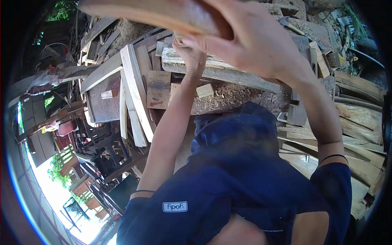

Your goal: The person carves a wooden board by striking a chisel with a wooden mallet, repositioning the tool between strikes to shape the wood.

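A thick piece of wood [159, 16] with a smooth brown face is raised close to the camera, across the top of the view. My right hand [261, 47] grips its right end, thumb underneath and fingers over the top. Lower down and farther off, my left hand [191, 55] is curled at the left end of a pale, rough timber beam [232, 65] on the workbench. The raised wood hides part of its fingers, so what they hold cannot be made out. Beside that hand lies a flat wooden block [158, 90] with a reddish mark.
Wood shavings and a small offcut [205, 90] lie on the bench in front of my body. Long pale boards [136, 90] lean at the left. Stacked curved timber pieces [361, 118] fill the right side. A hammer-like tool [292, 26] lies at the back right.
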Demonstrator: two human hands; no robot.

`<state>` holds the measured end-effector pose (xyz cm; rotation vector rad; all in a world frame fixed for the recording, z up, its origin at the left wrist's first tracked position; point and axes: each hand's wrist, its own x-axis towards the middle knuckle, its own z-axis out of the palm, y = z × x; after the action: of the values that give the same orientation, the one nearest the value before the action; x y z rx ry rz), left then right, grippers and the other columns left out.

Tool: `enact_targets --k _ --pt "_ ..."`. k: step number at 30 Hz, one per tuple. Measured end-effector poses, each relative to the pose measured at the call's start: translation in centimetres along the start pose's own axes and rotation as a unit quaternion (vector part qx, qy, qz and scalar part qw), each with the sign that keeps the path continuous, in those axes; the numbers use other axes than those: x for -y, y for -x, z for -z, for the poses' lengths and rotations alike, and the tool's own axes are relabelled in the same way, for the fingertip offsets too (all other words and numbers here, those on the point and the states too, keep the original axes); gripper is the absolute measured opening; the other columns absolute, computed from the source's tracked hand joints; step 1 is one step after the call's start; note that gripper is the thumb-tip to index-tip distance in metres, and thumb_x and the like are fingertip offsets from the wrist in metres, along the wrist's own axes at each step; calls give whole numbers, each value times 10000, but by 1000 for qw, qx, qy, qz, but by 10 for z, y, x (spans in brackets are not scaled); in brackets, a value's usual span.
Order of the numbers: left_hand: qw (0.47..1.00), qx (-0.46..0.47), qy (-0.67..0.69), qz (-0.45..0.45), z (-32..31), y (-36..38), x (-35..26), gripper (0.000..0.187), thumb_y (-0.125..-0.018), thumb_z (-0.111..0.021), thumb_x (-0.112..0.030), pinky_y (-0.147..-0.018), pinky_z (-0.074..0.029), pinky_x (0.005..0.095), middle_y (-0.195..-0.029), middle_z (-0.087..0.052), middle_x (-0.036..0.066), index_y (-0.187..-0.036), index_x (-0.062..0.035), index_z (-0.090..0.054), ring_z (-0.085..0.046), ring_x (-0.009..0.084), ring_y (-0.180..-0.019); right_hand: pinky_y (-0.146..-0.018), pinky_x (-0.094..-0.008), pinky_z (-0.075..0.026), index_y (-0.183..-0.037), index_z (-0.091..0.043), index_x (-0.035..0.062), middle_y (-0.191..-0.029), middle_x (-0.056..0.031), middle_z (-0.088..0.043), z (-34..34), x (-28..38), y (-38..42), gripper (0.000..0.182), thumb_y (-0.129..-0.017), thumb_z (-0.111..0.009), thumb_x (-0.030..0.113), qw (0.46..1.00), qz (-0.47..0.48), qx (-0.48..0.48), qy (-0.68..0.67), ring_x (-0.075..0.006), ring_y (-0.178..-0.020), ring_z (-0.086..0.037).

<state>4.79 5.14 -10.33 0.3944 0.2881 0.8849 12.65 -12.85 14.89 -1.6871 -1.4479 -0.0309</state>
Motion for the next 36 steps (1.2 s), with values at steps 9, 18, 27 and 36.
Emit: enact_targets --k 9,18,27,36 --pt "938 13 -318 -135 -94 33 -46 480 -775 -797 -302 -638 -528 325 -805 -577 24 -1063 -49 -508 -592 127 -705 -849 -469 -536 -1501 -346 155 -1044 -195 -698 -7 -10 17 789 -836 -660 444 960 -161 231 -2 -350 -939 -692" --pt "942 -37 -307 -132 -83 -5 -70 278 -900 -715 -159 -464 -427 282 -566 -517 28 -770 -78 -484 -502 123 -476 -918 -454 -498 -1499 -349 134 -1133 -265 -657 -15 -39 63 834 -842 -642 555 968 -229 77 -72 -420 -1048 -651" --pt "889 67 -435 -125 -121 34 -36 277 -888 -755 -227 -421 -361 243 -566 -560 19 -774 -51 -574 -494 84 -455 -947 -460 -482 -1481 -375 119 -1212 -236 -640 -8 -41 82 817 -845 -656 547 968 -238 19 -70 -414 -1103 -633" --pt "866 75 -456 -191 -113 37 -14 227 -861 -747 -151 -573 -417 217 -655 -601 -23 -723 -25 -618 -520 42 -602 -1005 -421 -449 -1494 -372 113 -1303 -206 -590 9 -24 57 771 -874 -680 453 970 -197 29 -143 -322 -1193 -592"
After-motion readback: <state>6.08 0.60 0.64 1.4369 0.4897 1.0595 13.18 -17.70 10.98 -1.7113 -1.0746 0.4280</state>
